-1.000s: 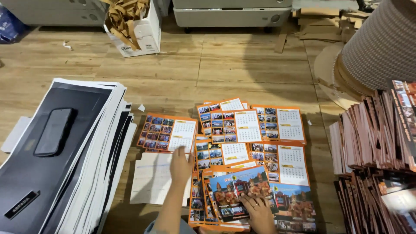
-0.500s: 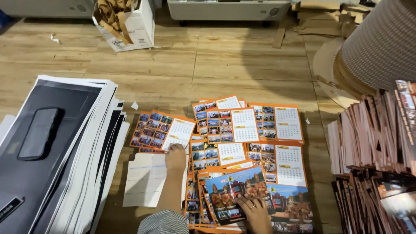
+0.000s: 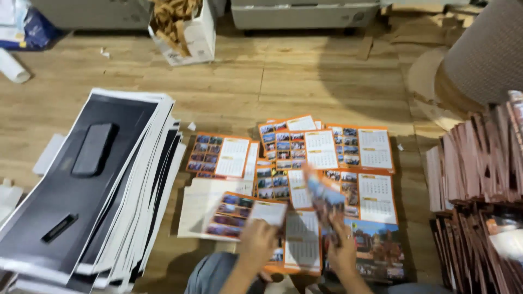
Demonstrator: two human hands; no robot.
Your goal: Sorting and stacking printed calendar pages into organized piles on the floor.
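My left hand [image 3: 256, 242] grips a calendar sheet [image 3: 244, 214] by its near edge, fingers closed on the paper; the sheet is orange-bordered, with a block of small photos on its left half and a white date grid on its right, and it hangs tilted just above the floor [image 3: 272, 76]. My right hand [image 3: 342, 251] is closed on a second sheet [image 3: 322, 197], lifted and blurred, so I can only tell that it carries coloured pictures and stands up from my fingers at a slant. Both sheets sit over the near end of the spread of calendar pages [image 3: 348, 158], which lie flat on the wooden floor in overlapping rows, each with photos beside a grid; one page [image 3: 218, 155] lies apart to the left, and a big picture page [image 3: 381, 247] lies just right of my right hand. A plain white sheet [image 3: 199, 201] lies under the lifted page in my left hand. Well to the left is a tall pile of large boards [image 3: 136, 179], black on top, with a phone [image 3: 93, 148] and a small dark bar [image 3: 60, 227] resting on it. To the right stands a packed row of brown-edged stacks [image 3: 474, 163], and behind it a large ribbed roll [image 3: 485, 49]. A white box [image 3: 188, 30] of cardboard scraps sits at the far side of the floor.
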